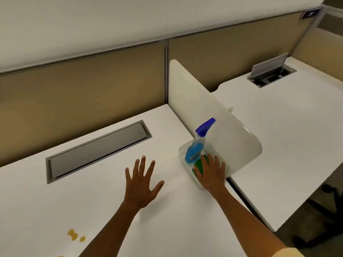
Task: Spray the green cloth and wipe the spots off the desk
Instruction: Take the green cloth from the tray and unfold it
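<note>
A clear tray (182, 148) sits at the right edge of the white desk (92, 201), against the divider. In it stands a spray bottle (195, 150) with blue liquid and a blue trigger head. Beside the bottle lies the green cloth (199, 165), mostly covered by my right hand (211, 174), which rests on it with fingers spread; a grip is not visible. My left hand (142, 184) hovers flat over the desk's middle, fingers apart, holding nothing. Yellow spots (75, 235) lie near the desk's front left.
A closed grey cable flap (98, 151) is set into the desk at the back. A white curved divider (213, 117) separates this desk from the neighbouring one (287, 136), which has an open cable box (271, 74). Tan partition panels run along the back.
</note>
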`<state>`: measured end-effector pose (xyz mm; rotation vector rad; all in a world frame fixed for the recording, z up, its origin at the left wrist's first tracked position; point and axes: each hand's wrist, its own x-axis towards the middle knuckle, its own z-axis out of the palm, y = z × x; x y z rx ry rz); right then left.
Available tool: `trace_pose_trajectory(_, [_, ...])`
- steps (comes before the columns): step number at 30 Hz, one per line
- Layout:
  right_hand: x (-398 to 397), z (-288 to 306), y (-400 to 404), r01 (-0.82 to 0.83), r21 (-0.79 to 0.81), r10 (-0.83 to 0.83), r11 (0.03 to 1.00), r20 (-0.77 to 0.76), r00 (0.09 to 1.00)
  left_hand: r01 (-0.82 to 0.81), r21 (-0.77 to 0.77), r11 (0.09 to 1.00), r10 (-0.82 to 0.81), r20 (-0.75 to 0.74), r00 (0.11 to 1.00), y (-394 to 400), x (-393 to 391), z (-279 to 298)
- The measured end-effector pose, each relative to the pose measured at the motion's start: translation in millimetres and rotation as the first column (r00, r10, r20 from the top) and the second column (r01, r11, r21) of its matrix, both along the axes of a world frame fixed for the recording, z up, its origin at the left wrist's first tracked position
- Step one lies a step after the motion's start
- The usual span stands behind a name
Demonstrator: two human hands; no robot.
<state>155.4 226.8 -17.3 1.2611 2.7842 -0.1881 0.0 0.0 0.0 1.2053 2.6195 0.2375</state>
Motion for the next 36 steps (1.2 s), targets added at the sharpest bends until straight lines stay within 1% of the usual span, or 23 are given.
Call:
trace_pose_trajectory(1, [-1, -1, 5, 0.013, -0.018, -0.012, 1.0, 0.048, 0.999, -0.004, -0.03, 1.0, 0.005, 0.017, 1.0, 4, -1, -3])
trace_pose_trajectory(3, [-2, -8, 12, 0.009, -0.007, -0.009, 1.0, 0.101, 0.995, -0.008, -0.041, 0.999, 0.008, -0.006, 1.0, 9, -3, -9])
trace_pose_trajectory(6, [-4, -15, 20, -0.013, -0.028, 0.017, 1.0, 0.142, 0.99, -0.01, -0.04, 0.999, 0.01, -0.002, 1.0, 14, -5, -19])
trace_pose_trajectory(11, [-11, -22, 25, -0.003, -0.033, 0.008, 0.999, 0.134, 0.991, -0.017, -0.097, 0.995, 0.018, 0.01, 1.0, 16, -9, -19])
trace_pose_trajectory(15, [-12, -19, 28, -0.009, -0.003, 0.01, 1.0, 0.131, 0.991, -0.03, -0.06, 0.998, 0.031, 0.027, 0.999, 11, -10, -13])
trace_pose_trajectory(18, [-11, -9, 29, 0.029, -0.008, -0.029, 1.0, 0.065, 0.997, -0.033, -0.057, 0.998, 0.034, 0.014, 0.999, 3, -10, -9])
trace_pose_trajectory(21, [-6, 5, 29, 0.079, -0.023, -0.08, 0.997, -0.012, 0.997, -0.05, -0.002, 0.999, 0.05, 0.029, 0.998, -9, -9, -3])
trace_pose_trajectory(24, [1, 23, 28, 0.149, -0.022, -0.151, 0.989, -0.089, 0.985, -0.05, 0.02, 0.999, 0.05, 0.022, 0.999, -20, -5, 4])
trace_pose_trajectory(27, [10, 42, 20, 0.172, -0.015, -0.172, 0.985, -0.185, 0.968, -0.048, 0.041, 0.998, 0.047, 0.013, 0.999, -30, 3, 14])
trace_pose_trajectory(30, [15, 65, 14, 0.205, 0.025, -0.191, 0.978, -0.273, 0.943, -0.041, 0.078, 0.996, 0.04, 0.014, 0.999, -36, 14, 25])
trace_pose_trajectory(33, [19, 91, 9, 0.209, -0.043, -0.21, 0.977, -0.362, 0.908, -0.018, 0.111, 0.994, 0.016, 0.016, 1.0, -42, 23, 40])
trace_pose_trajectory(36, [22, 119, 2, 0.22, -0.094, -0.238, 0.971, -0.461, 0.855, 0.002, 0.154, 0.988, -0.009, 0.048, 0.999, -45, 30, 53])
